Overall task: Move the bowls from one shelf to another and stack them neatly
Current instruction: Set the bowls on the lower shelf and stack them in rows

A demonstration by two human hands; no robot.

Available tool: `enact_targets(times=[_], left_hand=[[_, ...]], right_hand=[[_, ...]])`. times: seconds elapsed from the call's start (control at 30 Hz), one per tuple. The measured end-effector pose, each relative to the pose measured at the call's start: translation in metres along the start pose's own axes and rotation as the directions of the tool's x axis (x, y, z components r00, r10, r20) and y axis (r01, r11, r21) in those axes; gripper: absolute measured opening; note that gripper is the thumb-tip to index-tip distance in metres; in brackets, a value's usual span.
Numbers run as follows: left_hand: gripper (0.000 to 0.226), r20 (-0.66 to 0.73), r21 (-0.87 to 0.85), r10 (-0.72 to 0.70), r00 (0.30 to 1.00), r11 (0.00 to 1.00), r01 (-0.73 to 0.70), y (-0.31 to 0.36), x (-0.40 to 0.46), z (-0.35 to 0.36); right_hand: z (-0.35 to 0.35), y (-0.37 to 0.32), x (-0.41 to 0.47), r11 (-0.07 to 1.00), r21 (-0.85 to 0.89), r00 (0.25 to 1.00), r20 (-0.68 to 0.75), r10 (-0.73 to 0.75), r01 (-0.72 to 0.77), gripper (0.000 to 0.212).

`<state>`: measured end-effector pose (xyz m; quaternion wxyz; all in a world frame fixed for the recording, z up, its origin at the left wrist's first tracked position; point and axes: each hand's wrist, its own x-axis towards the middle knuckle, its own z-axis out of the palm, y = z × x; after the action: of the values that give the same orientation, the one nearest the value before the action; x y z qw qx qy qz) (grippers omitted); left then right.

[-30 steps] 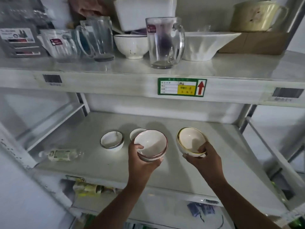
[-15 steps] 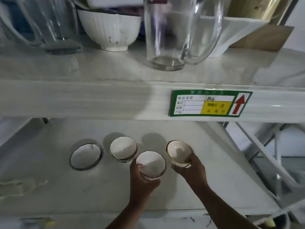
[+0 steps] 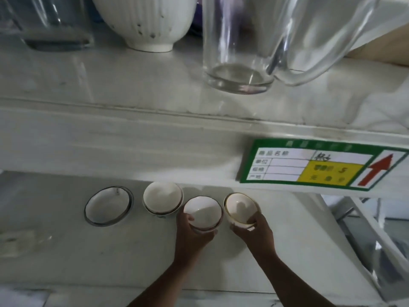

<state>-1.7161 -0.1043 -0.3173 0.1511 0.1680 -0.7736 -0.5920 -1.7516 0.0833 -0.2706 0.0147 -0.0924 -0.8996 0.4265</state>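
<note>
- Lower shelf [image 3: 66, 251] has four small bowls; the upper shelf [image 3: 110, 85] hangs close overhead, so I'd pull both straight out toward the front edge before lifting.
- Left hand [image 3: 190, 235] is curled under the dark-rimmed bowl [image 3: 202, 210]; right hand [image 3: 254, 231] grips the gold-rimmed bowl [image 3: 238, 207].
- Probably nest one inside the other, rims level.
- Versus half a second ago: hands and bowls are placed about the same, but the view sits closer.

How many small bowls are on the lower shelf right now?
4: a dark-rimmed white bowl far left, a plain white bowl beside it, a reddish-rimmed bowl in the left hand, a yellow-rimmed bowl in the right hand.
</note>
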Motion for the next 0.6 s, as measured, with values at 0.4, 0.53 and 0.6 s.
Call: enact_targets(times=[0.4,0.53,0.6], left_hand=[[0.081,0.049,0.033,-0.018,0.999,0.999,0.016,0.004,0.018,0.013],[0.088,0.063,0.153,-0.012,0.998,0.988,0.002,0.010,0.026,0.014],[0.095,0.070,0.219,-0.023,0.997,0.976,0.007,0.015,0.026,0.012]], right_hand=[[0.005,0.017,0.019,0.999,-0.027,0.996,0.071,-0.045,0.047,0.047],[0.002,0.015,0.027,0.995,0.024,0.986,0.136,-0.097,0.094,0.056],[0.000,0.017,0.031,0.993,0.010,0.978,0.170,-0.121,0.121,0.061]])
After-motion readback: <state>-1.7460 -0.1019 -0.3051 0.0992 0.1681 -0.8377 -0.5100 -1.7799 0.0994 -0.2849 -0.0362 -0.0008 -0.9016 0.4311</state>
